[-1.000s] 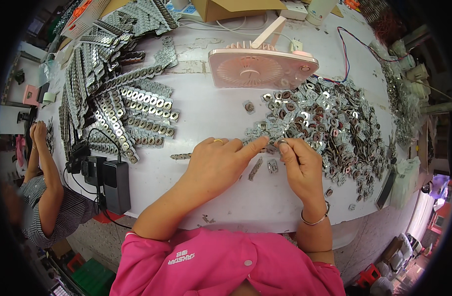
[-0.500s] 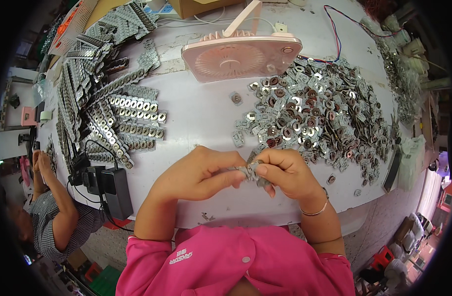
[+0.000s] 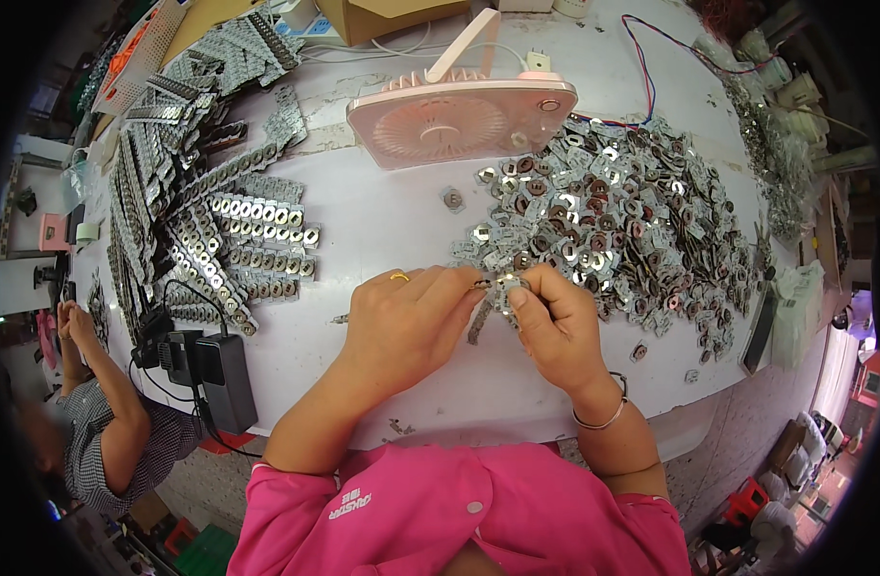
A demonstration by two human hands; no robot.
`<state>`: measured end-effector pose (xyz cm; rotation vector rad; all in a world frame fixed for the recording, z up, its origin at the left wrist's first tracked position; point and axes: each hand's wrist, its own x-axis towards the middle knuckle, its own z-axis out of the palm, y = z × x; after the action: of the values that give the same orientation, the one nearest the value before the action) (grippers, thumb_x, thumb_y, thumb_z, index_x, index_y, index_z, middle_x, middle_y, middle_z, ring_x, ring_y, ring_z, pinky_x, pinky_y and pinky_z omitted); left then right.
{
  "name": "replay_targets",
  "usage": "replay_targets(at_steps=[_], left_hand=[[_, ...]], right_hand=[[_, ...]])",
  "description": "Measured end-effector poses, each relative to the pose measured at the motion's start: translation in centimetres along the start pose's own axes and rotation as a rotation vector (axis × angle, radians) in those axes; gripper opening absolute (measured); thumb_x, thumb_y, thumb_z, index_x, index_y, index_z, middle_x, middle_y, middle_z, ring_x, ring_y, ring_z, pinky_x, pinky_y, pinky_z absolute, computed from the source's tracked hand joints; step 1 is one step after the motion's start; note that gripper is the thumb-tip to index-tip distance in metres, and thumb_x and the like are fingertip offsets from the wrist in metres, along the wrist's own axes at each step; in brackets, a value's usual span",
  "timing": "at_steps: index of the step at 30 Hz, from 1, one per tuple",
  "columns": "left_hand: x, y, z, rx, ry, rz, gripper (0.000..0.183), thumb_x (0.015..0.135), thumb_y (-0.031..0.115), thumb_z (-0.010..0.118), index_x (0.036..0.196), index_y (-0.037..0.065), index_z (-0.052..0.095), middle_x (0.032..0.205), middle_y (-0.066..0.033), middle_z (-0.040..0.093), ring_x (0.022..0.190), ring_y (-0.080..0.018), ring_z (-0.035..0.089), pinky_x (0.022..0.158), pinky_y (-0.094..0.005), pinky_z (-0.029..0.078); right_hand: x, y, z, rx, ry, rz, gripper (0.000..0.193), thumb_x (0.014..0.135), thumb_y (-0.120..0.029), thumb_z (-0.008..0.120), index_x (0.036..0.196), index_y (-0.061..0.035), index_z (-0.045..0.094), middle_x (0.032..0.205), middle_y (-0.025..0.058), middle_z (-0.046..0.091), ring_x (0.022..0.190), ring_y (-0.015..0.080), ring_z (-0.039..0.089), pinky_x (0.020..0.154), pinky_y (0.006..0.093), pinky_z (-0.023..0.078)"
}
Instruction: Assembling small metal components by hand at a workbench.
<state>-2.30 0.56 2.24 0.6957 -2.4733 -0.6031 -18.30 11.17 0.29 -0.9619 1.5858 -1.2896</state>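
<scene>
Both hands meet over the near middle of the white table (image 3: 382,230). My left hand (image 3: 401,322), its back turned up, is closed, with its fingertips on small metal pieces. A short grey end of something pokes out beside its left edge; the palm hides the rest. My right hand (image 3: 563,324) pinches a small silvery metal piece (image 3: 503,282) between thumb and forefinger, against the left fingertips. Just beyond the hands spreads a large pile of small metal plates (image 3: 613,221) with round brown or shiny centres. One loose plate (image 3: 452,200) lies left of the pile.
Strips of joined metal plates (image 3: 262,230) are heaped on the left. A pink fan (image 3: 449,125) stands at the back. Black adapters with cables (image 3: 224,379) sit near the front left edge. A co-worker's arm (image 3: 118,384) shows at far left; a dark flat object (image 3: 763,331) lies right.
Both hands have moved a little away from me. My left hand has rolled so its back faces up, and the grey end beside it has come into view.
</scene>
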Motion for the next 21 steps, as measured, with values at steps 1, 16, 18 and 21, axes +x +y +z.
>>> replay_targets(at_steps=[1,16,18,21], left_hand=[[-0.1,0.0,0.1,-0.003,-0.001,0.026,0.016,0.082,0.014,0.072,0.094,0.008,0.063,0.067,-0.0026,0.058,0.052,-0.0224,0.056,0.054,-0.0339,0.045],[0.2,-0.5,-1.4,-0.027,-0.270,-0.129,0.029,0.088,0.011,0.066,0.117,0.011,0.065,0.076,-0.0106,0.067,0.065,-0.0281,0.065,0.059,-0.0364,0.049],[0.2,-0.3,-1.7,-0.205,-0.280,-0.213,0.023,0.089,0.013,0.066,0.111,0.008,0.065,0.073,-0.0114,0.067,0.063,-0.0273,0.065,0.057,-0.0358,0.049],[-0.3,-1.2,-1.8,-0.262,-0.404,-0.228,0.015,0.090,0.016,0.066,0.100,0.005,0.065,0.067,-0.0114,0.065,0.058,-0.0261,0.063,0.054,-0.0345,0.047]], right_hand=[[0.0,0.1,0.0,0.029,-0.001,0.013,0.018,0.094,-0.013,0.061,0.082,-0.0008,0.057,0.060,-0.0012,0.048,0.056,0.0037,0.040,0.049,0.0243,0.033],[1.2,-0.7,-1.2,-0.335,0.074,-0.230,0.013,0.090,-0.011,0.068,0.095,0.0008,0.068,0.073,0.0089,0.064,0.062,0.0173,0.058,0.059,0.0300,0.047],[1.0,-0.7,-1.2,-0.266,-0.028,-0.233,0.013,0.089,-0.011,0.069,0.095,0.0011,0.069,0.072,0.0093,0.064,0.061,0.0181,0.058,0.058,0.0307,0.046],[1.2,-0.4,-1.9,-0.238,-0.185,-0.226,0.014,0.089,-0.012,0.070,0.092,0.0009,0.071,0.066,0.0091,0.061,0.058,0.0182,0.056,0.056,0.0309,0.045]])
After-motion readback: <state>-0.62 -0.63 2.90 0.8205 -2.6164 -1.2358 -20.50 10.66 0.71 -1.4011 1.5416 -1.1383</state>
